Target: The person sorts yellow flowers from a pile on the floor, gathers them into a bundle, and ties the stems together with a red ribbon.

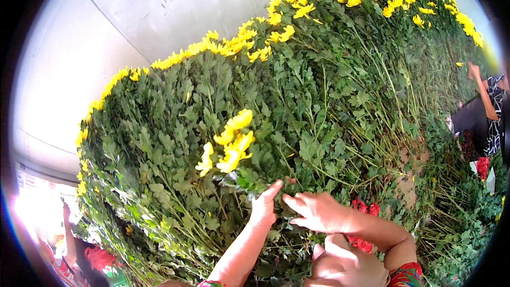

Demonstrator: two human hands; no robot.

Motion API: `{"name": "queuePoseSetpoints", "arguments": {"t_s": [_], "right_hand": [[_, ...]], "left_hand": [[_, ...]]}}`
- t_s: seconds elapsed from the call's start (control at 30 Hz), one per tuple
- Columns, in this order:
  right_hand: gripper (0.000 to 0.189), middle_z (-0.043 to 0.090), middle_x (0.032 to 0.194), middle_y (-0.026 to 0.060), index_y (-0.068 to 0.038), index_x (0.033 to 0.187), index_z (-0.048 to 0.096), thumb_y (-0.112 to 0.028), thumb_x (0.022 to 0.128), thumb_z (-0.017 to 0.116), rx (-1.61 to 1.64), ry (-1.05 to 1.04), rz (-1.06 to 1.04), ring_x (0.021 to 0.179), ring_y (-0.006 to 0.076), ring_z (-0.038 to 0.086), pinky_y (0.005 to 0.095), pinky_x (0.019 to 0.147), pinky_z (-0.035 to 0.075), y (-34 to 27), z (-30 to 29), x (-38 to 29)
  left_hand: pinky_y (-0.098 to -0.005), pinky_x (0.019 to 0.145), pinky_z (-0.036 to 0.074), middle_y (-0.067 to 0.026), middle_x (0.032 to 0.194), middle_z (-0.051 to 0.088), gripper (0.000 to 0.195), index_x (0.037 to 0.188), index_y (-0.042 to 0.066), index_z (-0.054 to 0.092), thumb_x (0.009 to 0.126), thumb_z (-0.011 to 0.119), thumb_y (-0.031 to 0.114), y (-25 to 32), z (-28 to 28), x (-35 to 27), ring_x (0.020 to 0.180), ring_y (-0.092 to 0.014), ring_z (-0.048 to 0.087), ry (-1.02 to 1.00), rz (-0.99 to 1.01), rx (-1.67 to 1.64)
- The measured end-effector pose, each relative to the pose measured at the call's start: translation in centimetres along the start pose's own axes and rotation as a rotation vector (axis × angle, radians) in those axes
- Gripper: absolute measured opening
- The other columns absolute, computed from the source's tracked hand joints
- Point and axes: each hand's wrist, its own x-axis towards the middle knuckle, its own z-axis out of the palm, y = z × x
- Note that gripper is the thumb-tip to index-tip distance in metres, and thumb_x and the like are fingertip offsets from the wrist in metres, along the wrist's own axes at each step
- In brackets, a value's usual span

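Observation:
My left hand (265,205) is closed around the leafy stems of a small bunch of yellow chrysanthemums (235,149). The blooms point up and to the left, beyond the fingers. Just right of it, my right hand (318,212) reaches across with its fingers apart, and no object shows in it. Its fingertips come close to the left hand; blur hides whether they touch the stems. Behind both hands rises a large heap of cut chrysanthemums (223,99), leafy stems facing me and yellow flowers along the top.
Red strips or ties (362,243) show below my right forearm, beside beige fabric (342,265). A co-worker (494,111) is at the far right, with a raised hand; another person (73,255) is at lower left. A pale wall (191,4) stands behind the heap.

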Motion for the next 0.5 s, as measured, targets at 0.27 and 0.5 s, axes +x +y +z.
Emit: {"name": "queuePoseSetpoints", "arguments": {"t_s": [0.27,0.5], "right_hand": [[0.05,0.054,0.139,0.0235,0.0,0.142,0.048,-0.014,0.096,0.066,-0.231,0.618,0.719,0.12,0.0352,0.061,0.0476,0.101,0.053,22.8,-7.5,4.9],[0.068,0.053,0.136,0.0141,-0.005,0.147,0.04,-0.02,0.09,0.075,-0.604,0.411,0.932,0.125,0.0317,0.052,0.0465,0.103,0.044,29.1,-10.9,5.7]], "left_hand": [[-0.0511,0.099,0.053,-0.0175,0.121,0.071,0.039,0.121,0.003,0.065,0.095,0.066,0.032,2.9,-0.3,-2.0,0.109,-0.033,0.067,0.027,-0.039,-0.016],[-0.0512,0.099,0.053,-0.0172,0.121,0.071,0.04,0.122,0.003,0.065,0.094,0.067,0.031,3.0,-0.7,-1.2,0.11,-0.033,0.067,0.015,-0.036,-0.042]]}}
